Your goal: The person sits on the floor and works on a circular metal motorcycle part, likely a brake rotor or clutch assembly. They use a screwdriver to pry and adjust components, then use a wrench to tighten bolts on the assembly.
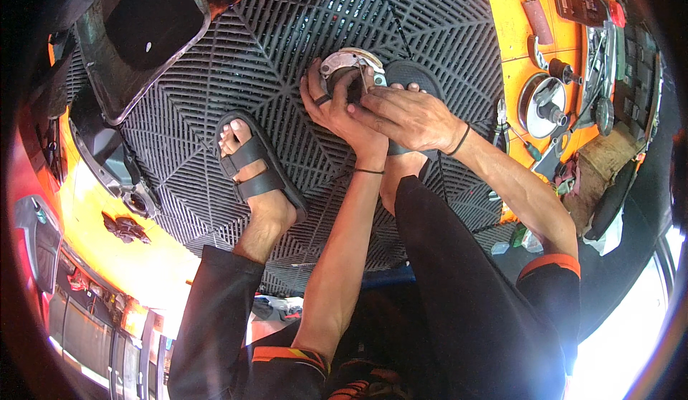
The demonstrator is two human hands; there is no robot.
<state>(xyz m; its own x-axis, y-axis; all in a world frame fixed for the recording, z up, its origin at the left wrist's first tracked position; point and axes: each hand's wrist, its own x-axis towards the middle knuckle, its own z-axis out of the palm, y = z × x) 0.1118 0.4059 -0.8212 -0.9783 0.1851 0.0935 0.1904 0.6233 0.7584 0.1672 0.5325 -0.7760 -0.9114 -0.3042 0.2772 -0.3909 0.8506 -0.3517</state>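
My left hand [335, 110] is wrapped round a round metal part with curved pale segments [350, 59], which looks like a clutch shoe assembly. It is held above the mat, close to my right foot. From the right, my right hand [412, 117] reaches across to the part's near right edge, its fingers pinched together there. Those fingers hide whatever lies between them. The lower side of the part is also covered by my hands.
A dark slatted mat [287, 63] covers the floor under my sandalled feet. On the right lie a metal disc with a shaft [542, 106], pliers [501, 124], a dark bottle [579, 0] and a cardboard piece [605, 160]. Black plastic panels [107, 106] stand at the left.
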